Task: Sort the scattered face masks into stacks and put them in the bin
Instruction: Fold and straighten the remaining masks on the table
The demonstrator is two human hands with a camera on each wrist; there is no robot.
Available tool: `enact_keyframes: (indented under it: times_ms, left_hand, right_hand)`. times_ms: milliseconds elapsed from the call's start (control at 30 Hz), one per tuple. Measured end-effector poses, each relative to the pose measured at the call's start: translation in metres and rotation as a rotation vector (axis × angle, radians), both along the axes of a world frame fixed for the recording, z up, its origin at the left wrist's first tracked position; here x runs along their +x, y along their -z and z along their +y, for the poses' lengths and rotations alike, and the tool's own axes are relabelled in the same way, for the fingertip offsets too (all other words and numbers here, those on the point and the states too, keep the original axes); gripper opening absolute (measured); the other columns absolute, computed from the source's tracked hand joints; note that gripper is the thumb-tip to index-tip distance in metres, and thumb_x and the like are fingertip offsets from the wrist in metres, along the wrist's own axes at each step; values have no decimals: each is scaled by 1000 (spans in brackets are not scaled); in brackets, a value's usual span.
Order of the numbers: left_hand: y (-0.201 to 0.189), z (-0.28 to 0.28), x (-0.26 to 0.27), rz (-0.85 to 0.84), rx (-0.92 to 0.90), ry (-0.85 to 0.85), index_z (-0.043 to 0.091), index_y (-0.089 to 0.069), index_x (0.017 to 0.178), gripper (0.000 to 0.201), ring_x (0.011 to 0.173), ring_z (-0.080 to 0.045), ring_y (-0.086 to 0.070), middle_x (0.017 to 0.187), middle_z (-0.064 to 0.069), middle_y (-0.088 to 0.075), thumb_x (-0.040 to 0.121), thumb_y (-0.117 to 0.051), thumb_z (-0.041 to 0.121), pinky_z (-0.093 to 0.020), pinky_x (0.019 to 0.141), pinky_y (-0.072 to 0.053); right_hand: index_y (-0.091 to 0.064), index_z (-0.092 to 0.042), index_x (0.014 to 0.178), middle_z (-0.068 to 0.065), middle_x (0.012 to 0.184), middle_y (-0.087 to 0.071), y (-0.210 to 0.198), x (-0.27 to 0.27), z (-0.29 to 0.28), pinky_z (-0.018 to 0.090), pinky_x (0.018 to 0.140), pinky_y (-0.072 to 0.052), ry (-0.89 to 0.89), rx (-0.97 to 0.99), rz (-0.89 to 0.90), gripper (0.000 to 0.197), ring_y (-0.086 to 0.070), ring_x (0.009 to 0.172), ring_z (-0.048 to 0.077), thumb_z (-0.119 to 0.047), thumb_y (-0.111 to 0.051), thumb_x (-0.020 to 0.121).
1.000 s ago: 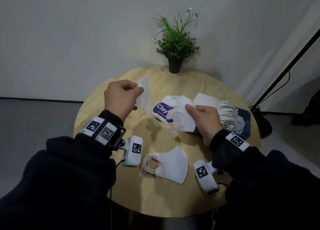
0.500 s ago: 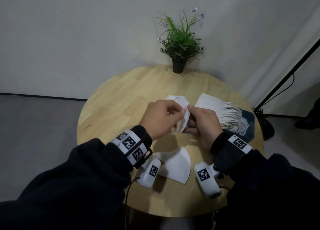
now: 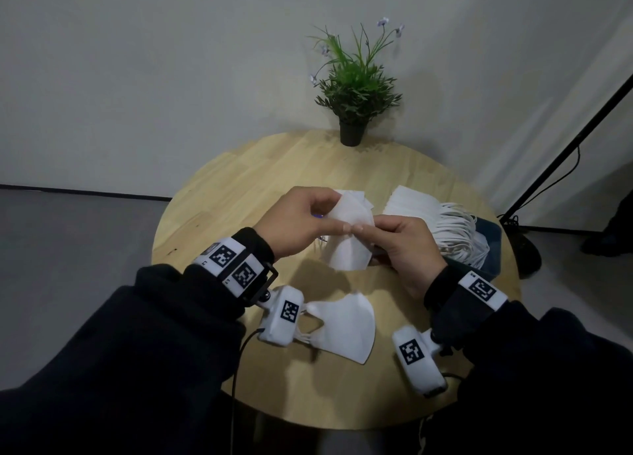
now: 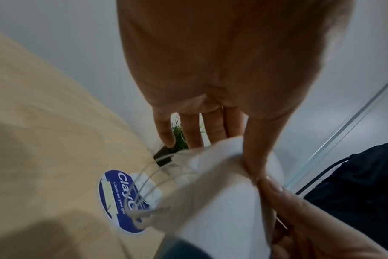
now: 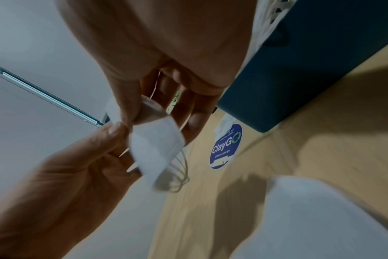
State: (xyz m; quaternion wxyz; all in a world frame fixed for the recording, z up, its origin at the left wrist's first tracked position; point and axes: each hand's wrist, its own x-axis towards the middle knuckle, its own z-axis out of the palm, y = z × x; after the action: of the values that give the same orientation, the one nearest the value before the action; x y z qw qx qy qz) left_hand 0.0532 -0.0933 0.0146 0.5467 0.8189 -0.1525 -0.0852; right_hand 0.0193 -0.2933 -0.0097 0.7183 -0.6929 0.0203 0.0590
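Both hands hold a small stack of white face masks [image 3: 347, 245] above the middle of the round wooden table [image 3: 239, 187]. My left hand [image 3: 301, 220] pinches its upper left edge between thumb and fingers. My right hand [image 3: 400, 242] pinches its right edge, thumb on top. The same masks [image 5: 154, 145] show in the right wrist view, ear loops dangling below, and in the left wrist view as a white stack [image 4: 224, 201]. Another white mask [image 3: 346, 326] lies flat on the table near me. A stack of masks [image 3: 424, 211] sits in the dark blue bin [image 3: 493, 245] at the right.
A potted green plant [image 3: 354, 91] stands at the table's far edge against the wall. A round blue sticker [image 5: 226, 147] lies on the tabletop under the hands. A black stand pole [image 3: 561, 153] slants up at the right, off the table.
My left hand carried its mask rightward and joined it to the masks in my right hand. Both hands now hold them together, lifted slightly, with the masks spread flatter than half a second ago.
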Motion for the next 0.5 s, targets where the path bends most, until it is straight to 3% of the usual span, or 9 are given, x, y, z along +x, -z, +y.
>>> enact_keyframes:
  times_ms: [33, 67, 167, 267, 400, 500]
  left_hand:
    - [0, -1, 0, 0, -15, -25, 11, -77, 102, 19, 93, -21, -74, 97, -2, -79, 84, -84, 15, -39, 86, -59]
    - [0, -1, 0, 1, -25, -52, 9, -77, 93, 15, 82, -24, -73, 88, -5, -77, 83, -85, 17, -43, 79, -59]
    - [2, -1, -1, 24, -30, -89, 8, -77, 86, 16, 64, -14, -64, 71, -1, -71, 81, -87, 19, -29, 63, -50]
    - [3, 1, 2, 57, -48, -121, 10, -77, 83, 17, 62, -15, -61, 69, -8, -69, 77, -90, 20, -30, 63, -49]
    - [4, 1, 4, 91, -65, -150, 19, -72, 67, 22, 52, -6, -51, 54, 12, -55, 75, -91, 14, -20, 55, -42]
    - [2, 4, 4, 109, -115, -164, 9, -77, 77, 13, 61, -9, -62, 66, -1, -69, 76, -90, 12, -21, 61, -49]
  right_hand:
    - [-81, -4, 97, 18, 92, -79, 0, -1, 0, 33, 64, -60, 3, 4, 2, 12, -76, 78, 25, -12, -77, 89]
    - [-81, -3, 97, 19, 93, -79, -1, -1, -1, 33, 64, -60, 7, 7, -1, 12, -76, 79, 26, -11, -77, 89]
    - [-80, -3, 99, 18, 92, -79, -2, -2, 0, 31, 63, -59, 37, 33, -20, 12, -76, 77, 24, -5, -78, 87]
    - [-78, -4, 92, 8, 78, -77, -3, 0, -2, 24, 53, -54, 108, 57, -17, 6, -71, 64, 15, -3, -77, 87]
    - [-77, 0, 93, 11, 83, -78, -2, 1, -2, 27, 59, -58, 104, 53, 4, 7, -73, 70, 18, 1, -77, 85]
    - [-77, -3, 90, 15, 86, -79, -3, 0, -2, 29, 64, -60, 80, 72, 11, 12, -75, 75, 22, 6, -77, 83]
